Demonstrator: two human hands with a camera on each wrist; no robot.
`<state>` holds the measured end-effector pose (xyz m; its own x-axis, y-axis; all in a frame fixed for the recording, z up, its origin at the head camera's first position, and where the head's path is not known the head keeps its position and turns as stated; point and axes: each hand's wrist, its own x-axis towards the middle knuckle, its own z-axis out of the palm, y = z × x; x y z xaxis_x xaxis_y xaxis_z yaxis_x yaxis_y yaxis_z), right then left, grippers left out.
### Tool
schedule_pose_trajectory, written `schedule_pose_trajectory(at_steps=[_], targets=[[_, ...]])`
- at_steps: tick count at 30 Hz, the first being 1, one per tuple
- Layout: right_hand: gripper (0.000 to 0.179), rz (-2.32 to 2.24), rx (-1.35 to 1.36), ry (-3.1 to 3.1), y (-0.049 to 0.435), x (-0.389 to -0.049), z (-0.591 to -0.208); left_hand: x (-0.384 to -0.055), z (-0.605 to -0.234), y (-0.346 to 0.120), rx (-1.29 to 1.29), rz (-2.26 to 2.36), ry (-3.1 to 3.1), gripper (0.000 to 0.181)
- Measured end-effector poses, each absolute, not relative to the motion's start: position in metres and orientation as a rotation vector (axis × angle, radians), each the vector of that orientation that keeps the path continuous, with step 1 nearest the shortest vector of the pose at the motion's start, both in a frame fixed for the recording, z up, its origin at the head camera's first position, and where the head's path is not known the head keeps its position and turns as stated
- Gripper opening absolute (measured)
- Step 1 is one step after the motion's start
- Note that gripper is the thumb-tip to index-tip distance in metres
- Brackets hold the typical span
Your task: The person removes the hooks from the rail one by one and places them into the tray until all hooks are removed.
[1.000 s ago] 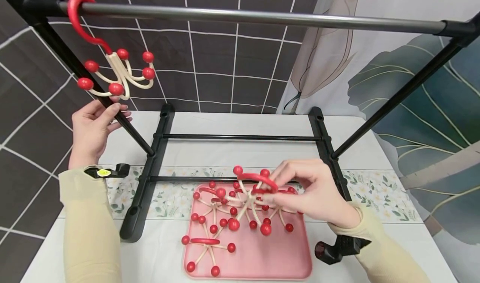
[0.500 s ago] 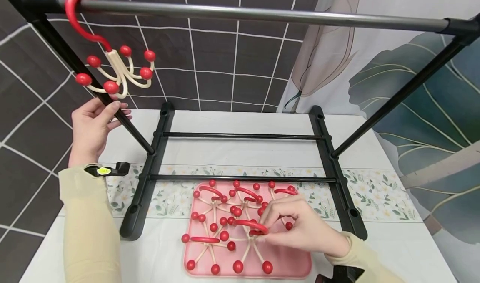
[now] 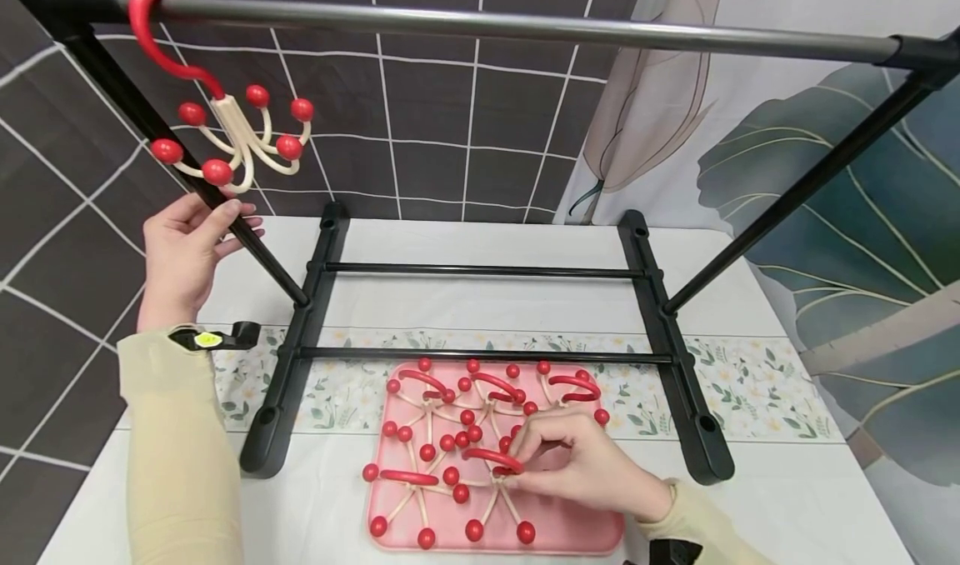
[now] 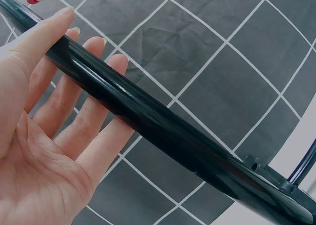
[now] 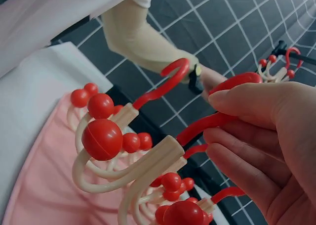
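My left hand [image 3: 180,252] grips the slanted black post [image 3: 258,257] of a rack, thumb in front and fingers behind. In the left wrist view its fingers [image 4: 94,121] lie fairly straight against the post. My right hand [image 3: 581,461] pinches the red hook of a multi-arm hanging hook [image 5: 163,158] between thumb and fingers. Its cream arms end in red balls and point down, close over the front part of a pink tray [image 3: 573,536]. Several similar hooks lie on the tray, one at its front left [image 3: 408,477].
A matching hook [image 3: 240,136] hangs at the left end of the rack's metal top bar [image 3: 480,22]. Black feet [image 3: 708,452] and low crossbars [image 3: 480,354] stand on a white cloth with a floral strip. Dark checked fabric hangs behind, with a leaf-print curtain [image 3: 840,173] to the right.
My right hand has brought the pinched hook down and toward me, from above the tray's back half to its front part. The hanging hook has turned slightly. My left hand stays on the post.
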<state>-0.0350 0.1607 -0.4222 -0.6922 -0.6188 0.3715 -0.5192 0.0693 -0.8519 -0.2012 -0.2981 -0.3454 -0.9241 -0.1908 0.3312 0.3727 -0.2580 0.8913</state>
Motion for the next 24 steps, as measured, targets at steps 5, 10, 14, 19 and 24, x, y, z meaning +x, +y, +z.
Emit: schedule_pose_trajectory(at_steps=[5,10,14,19,24], targets=[[0.028,-1.641,-1.165,2.325,0.159,-0.032,-0.431,-0.201,-0.346,-0.297,-0.218,-2.238,-1.648,0.026],[0.027,-1.619,-1.15,2.347,0.159,-0.031,-0.433,-0.2,-0.346,-0.298,-0.207,-2.232,-1.657,0.026],[0.026,-1.605,-1.176,2.338,0.161,-0.032,-0.431,-0.2,-0.346,-0.298,-0.217,-2.23,-1.656,0.025],[0.029,-1.602,-1.173,2.285,0.165,-0.032,-0.43,-0.2,-0.346,-0.298,-0.221,-2.237,-1.645,0.026],[0.029,-1.605,-1.16,2.234,0.168,-0.033,-0.423,-0.2,-0.345,-0.297,-0.212,-2.234,-1.649,0.029]])
